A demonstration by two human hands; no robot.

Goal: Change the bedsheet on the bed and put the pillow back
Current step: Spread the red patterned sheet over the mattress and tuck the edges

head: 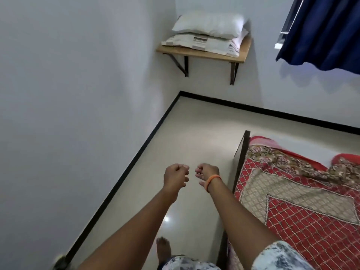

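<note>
1. Both hands, the left hand (176, 175) and right hand (206, 174), hover over the floor (194, 137), fingers loosely curled, holding nothing.
2. The pillow (209, 25) lies on the far shelf (240, 52).
3. The red patterned bedsheet (296, 201) covers the bed (241, 151) at right.

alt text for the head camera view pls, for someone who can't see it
Two bare hands, left hand and right hand, reach forward empty over the floor beside a bed with a red patterned bedsheet. Ahead, a white pillow lies on folded linen on a wall shelf.
</note>
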